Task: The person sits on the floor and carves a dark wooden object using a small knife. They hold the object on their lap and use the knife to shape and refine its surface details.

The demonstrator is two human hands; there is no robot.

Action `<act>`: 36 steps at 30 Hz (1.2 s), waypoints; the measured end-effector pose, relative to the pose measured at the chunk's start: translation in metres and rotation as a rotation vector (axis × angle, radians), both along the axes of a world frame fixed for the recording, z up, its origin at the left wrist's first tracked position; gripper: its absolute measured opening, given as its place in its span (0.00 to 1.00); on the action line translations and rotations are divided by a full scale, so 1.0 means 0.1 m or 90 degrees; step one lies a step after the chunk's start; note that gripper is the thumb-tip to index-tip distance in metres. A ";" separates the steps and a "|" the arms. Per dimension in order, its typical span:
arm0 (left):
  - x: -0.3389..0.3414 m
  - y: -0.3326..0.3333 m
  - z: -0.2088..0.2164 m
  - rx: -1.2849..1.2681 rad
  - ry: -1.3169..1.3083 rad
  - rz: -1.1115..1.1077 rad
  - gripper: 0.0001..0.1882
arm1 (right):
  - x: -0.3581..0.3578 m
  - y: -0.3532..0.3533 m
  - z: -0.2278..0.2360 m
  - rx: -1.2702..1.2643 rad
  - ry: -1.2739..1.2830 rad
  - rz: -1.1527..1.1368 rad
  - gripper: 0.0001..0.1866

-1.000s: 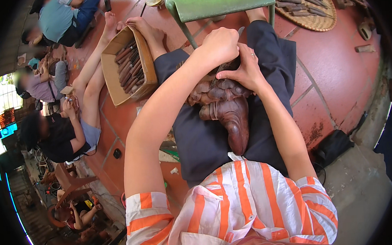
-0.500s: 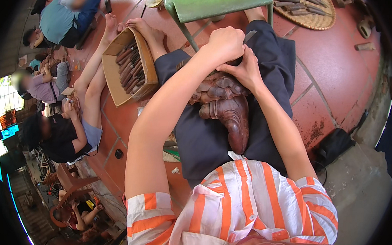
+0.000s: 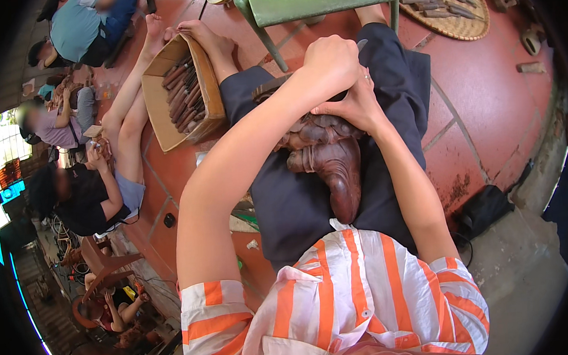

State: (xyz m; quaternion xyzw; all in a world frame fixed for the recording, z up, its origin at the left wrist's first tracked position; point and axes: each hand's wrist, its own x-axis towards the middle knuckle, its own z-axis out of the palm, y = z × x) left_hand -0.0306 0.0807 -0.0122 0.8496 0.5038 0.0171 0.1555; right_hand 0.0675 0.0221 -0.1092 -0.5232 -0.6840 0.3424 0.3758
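Note:
A dark brown wood carving with a rounded, boot-like end and lumpy carved forms lies across my lap. Above its far part my left hand is closed in a fist, back of the hand up. Against it presses my right hand, its fingers curled and its thumb stretched left over the carving. A grey metal blade tip of a hand tool pokes out where the two hands meet. My hands hide the rest of that tool, so its exact kind does not show.
Left of my knees stands a cardboard box of wooden-handled tools. A green stool is ahead; a round woven tray with more tools lies far right. Close on the left sits a person, legs stretched toward the box. A black bag lies right.
Both hands stay together over the carving; my left fist has shifted slightly, and less of the blade shows. The surroundings have moved a little left and up in the picture.

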 end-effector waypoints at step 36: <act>-0.05 -0.02 -0.04 0.013 0.015 -0.065 0.12 | -0.09 -0.03 0.12 0.009 0.029 -0.117 0.39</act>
